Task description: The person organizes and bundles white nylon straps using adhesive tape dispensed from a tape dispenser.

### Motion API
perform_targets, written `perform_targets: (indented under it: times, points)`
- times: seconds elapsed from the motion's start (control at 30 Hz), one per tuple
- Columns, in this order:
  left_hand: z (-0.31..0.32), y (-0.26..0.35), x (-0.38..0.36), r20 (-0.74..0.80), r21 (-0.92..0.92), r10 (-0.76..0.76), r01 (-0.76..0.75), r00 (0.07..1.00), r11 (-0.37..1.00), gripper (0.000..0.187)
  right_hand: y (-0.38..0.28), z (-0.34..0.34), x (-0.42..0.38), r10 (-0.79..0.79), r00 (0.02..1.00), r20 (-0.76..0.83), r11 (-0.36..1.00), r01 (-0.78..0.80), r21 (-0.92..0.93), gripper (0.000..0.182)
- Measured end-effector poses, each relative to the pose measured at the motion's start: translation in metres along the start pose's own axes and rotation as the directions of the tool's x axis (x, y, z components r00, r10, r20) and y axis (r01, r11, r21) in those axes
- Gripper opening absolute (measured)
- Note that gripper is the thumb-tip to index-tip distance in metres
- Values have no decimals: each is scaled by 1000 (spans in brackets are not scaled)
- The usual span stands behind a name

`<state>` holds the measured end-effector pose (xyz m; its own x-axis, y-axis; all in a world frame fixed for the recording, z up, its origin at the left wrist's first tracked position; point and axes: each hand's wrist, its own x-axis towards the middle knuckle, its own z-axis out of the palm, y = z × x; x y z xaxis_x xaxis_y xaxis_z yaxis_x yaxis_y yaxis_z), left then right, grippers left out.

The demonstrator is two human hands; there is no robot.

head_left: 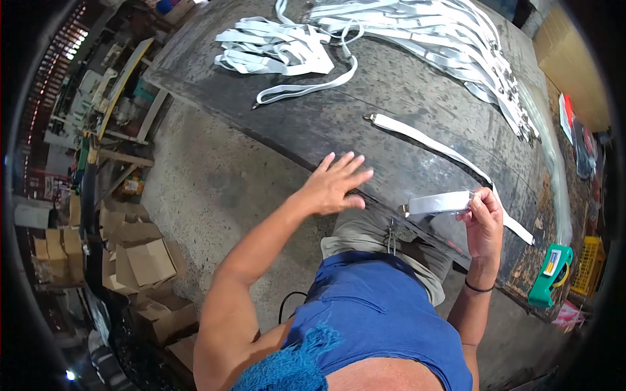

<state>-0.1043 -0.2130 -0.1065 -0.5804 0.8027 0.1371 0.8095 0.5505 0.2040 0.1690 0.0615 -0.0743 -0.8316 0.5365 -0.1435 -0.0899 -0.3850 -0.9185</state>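
My right hand (484, 218) pinches one end of a folded white lanyard (438, 203), whose metal clip points left above the table's near edge. Something clear and shiny, perhaps plastic, shows by the fingertips. With fingers spread, my left hand (336, 186) is over the table edge and holds nothing. Beyond both hands a single white lanyard (430, 146) lies stretched across the dark table (293, 133), its metal clip at the far left end; its near end passes behind my right hand.
A heap of white lanyards (274, 49) lies at the back left, a larger bundle (424, 29) at the back right. Clear plastic tubing (557, 176) runs along the right side to a green tape dispenser (549, 277). Cardboard boxes (150, 260) stand on the floor at left.
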Motion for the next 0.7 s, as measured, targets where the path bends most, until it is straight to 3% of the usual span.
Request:
perform_targets:
  times: [0.07, 0.1, 0.13, 0.17, 0.2, 0.27, 0.3, 0.33, 0.37, 0.4, 0.47, 0.53, 0.63, 0.7]
  points:
    - [-15, 11, 12, 359, 217, -73, -7, 931, 976, 62, -1, -2, 0, -5, 1000, -20, 1000, 5, 14, 10]
    - [-4, -46, 3, 142, 276, -327, 280, 934, 920, 63, -1, -3, -1, -12, 1000, -11, 1000, 12, -5, 9]
    - [3, -97, -6, -38, 111, -631, 631, 775, 768, 59, -2, -2, -1, -15, 1000, -22, 1000, 15, -5, 9]
    - [-23, -128, -4, 176, 228, -797, 764, 578, 604, 58, -3, -1, -2, 5, 1000, -18, 1000, -5, -2, 9]
    - [-13, -166, -13, -29, 66, -628, 629, 777, 775, 62, -3, -1, -1, 21, 1000, -16, 1000, -21, 0, 9]
    - [-43, -84, 12, -217, -301, -368, 297, 904, 906, 67, 0, -1, 1, 16, 999, -31, 1000, -16, -4, 9]
    - [-47, -34, 21, -138, -531, -329, 211, 934, 821, 72, 0, 1, 2, 16, 1000, -10, 1000, -16, 20, 9]
    - [-14, -14, 24, -9, -831, -153, 78, 988, 550, 71, 0, 3, 4, 13, 1000, 12, 999, -14, 45, 10]
    - [14, 14, 29, -26, -914, 107, -67, 994, 401, 80, -1, 4, 3, 16, 1000, 13, 999, -17, 41, 10]
    - [24, 56, 31, 83, -985, 261, 40, 962, 168, 89, -2, 4, 3, 12, 1000, -6, 999, -11, 38, 10]
    - [50, 108, 25, 306, -923, 505, 381, 807, -50, 89, -6, 1, 0, -11, 1000, 14, 999, 10, 53, 10]
    - [59, 116, 25, 456, -856, 673, 493, 583, 154, 85, -13, -4, -1, -22, 1000, -13, 996, 23, 87, 11]
    - [35, 74, 17, 570, -817, 566, 484, 596, 314, 70, -16, -19, 2, -80, 996, -32, 988, 84, 132, 11]
    - [11, 27, 15, 627, -777, 488, 536, 607, 331, 66, -16, -23, 4, -150, 988, -27, 964, 152, 219, 11]
